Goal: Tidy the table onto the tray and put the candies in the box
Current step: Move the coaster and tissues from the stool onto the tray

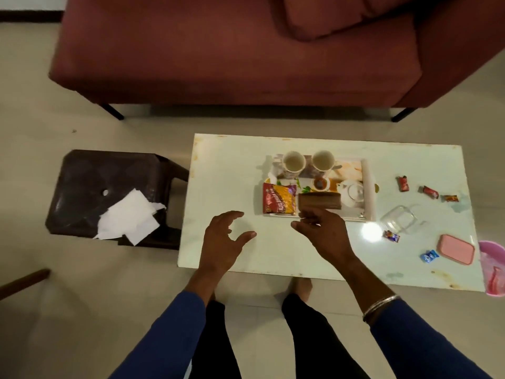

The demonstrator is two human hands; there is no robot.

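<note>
- Tray point(367, 184): white and rectangular, centre of the frame on the table point(235, 258).
- On the tray: two pale cups point(293, 161) upright side by side at its far edge, a white teapot point(352, 192) at right, a small bowl point(320, 184), a red-and-yellow snack packet point(278, 199) lying flat at left, and a brown packet point(319, 201), blurred, at the near edge.
- Box point(400, 218): clear, open, right of the tray; its pink lid point(456, 248) lies nearer the lower right.
- Candies: three red ones point(403, 183) in a row at upper right, a dark one point(390, 236) and a blue one point(429, 256) near the box, all on the table.

Single head cam, looking steeply down and forward over the white table point(232, 165) from standing height; sofa point(218, 56) at the far side. No second view.
</note>
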